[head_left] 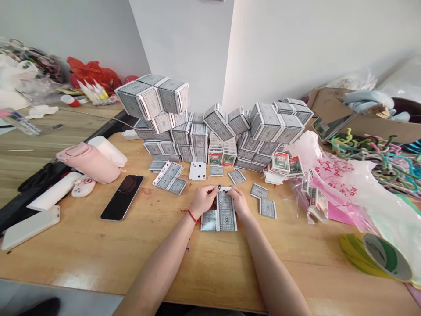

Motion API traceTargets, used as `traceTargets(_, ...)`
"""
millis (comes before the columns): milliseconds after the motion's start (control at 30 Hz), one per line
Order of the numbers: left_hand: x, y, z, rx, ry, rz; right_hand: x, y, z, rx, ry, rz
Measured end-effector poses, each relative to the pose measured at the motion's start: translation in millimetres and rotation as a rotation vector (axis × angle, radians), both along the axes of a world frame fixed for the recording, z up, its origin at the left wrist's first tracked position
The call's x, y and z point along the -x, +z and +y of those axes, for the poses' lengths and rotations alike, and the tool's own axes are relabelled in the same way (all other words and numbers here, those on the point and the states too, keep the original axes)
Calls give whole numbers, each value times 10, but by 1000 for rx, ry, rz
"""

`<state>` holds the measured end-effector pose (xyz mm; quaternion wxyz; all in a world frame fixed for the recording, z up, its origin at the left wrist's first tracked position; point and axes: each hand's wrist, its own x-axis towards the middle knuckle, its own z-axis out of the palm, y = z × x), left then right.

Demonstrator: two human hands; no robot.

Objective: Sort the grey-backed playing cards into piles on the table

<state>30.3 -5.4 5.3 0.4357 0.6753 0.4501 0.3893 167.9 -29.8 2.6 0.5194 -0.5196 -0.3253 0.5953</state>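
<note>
Low at the middle of the table, my left hand [204,201] and my right hand [239,202] pinch the top end of a joined piece of grey-patterned playing cards [226,215]. Its upper edge, a white strip, is between my fingers. The piece is L-shaped, with one card sticking out at lower left. Just beyond it lie a face-up spade card [198,171] and a loose grey-backed card [216,171]. Another joined card piece [170,177] rests to the left. More loose cards [268,208] lie right of my right hand.
Stacked card blocks [197,136] stand along the back, with red-and-green card boxes [222,156] among them. At left are a black phone [122,197], a pink bottle [88,162] and a white power bank [31,227]. Plastic bags [348,180] and a tape roll [375,256] lie at right.
</note>
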Motion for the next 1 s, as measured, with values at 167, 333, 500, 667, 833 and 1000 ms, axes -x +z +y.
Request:
traceTargets(167,21,19,38,62,46,-47,-6,-2,-39,-1,75,83)
traceTargets(333,82,77,58,153,-4,-190,-13,27,-52,-49,118,184)
traceTargets(500,104,90,48,108,-144,-170,-15,21,-39,-100,97,116)
traceTargets(667,92,52,53,103,-115,-106,-9,10,-44,-115,104,51)
traceTargets(833,93,40,44,197,-190,-142,-13,-13,-47,-114,120,15)
traceTargets(1000,90,59,33,233,-207,-227,-6,28,-65,-147,129,26)
